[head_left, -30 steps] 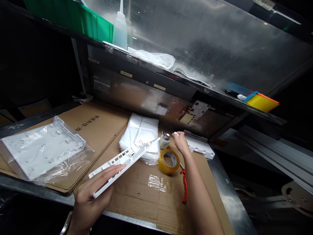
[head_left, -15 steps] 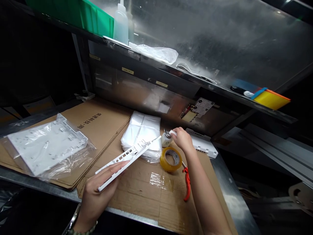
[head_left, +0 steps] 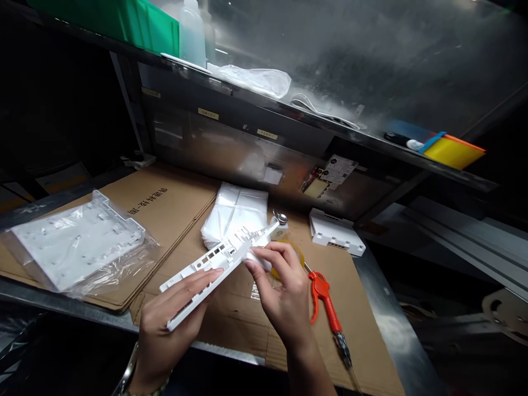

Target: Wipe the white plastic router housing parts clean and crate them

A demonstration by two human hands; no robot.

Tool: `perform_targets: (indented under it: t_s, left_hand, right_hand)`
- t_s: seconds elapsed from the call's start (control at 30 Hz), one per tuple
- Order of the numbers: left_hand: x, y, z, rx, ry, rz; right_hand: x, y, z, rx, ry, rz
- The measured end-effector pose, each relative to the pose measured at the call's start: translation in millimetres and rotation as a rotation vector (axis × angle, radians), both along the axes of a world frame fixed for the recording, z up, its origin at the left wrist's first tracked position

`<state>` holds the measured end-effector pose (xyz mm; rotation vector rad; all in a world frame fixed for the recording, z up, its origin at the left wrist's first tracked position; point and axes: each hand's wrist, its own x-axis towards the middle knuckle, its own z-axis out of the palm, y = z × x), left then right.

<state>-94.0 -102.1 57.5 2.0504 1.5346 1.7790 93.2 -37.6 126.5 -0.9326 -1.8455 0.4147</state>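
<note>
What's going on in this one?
A person's left hand holds a slotted white plastic part at a tilt, while the right hand pinches a small white piece by its edge; whether they touch is hard to tell. A roll of tape is partly hidden behind the right hand, a red tool lies beside it, and a bagged white part lies on cardboard at left.

The right hand [head_left: 284,286] has been brought to lower centre, its white wad [head_left: 260,260] to the white panel [head_left: 227,268]; the red tool [head_left: 329,305] is uncovered lower right, the tape roll [head_left: 301,255] mostly hidden.
</note>
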Motion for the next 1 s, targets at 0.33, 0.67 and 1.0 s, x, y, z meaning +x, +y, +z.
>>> perform_targets:
  t_s: [0.33, 0.67, 1.0]
  left_hand:
    - [4.1, -5.9, 5.6, 0.077, 0.073, -0.039]
    - [4.4, -5.5, -0.4, 0.097, 0.09, -0.061]
    - [8.8, -2.3, 4.8, -0.002, 0.027, -0.109]
  right_hand:
    - [-5.4, -15.5, -4.8, 0.069, 0.044, 0.052]
    - [2.5, -9.9, -0.8, 0.071, 0.055, 0.041]
    - [-29.5, -51.0, -4.1, 0.154, 0.096, 0.246]
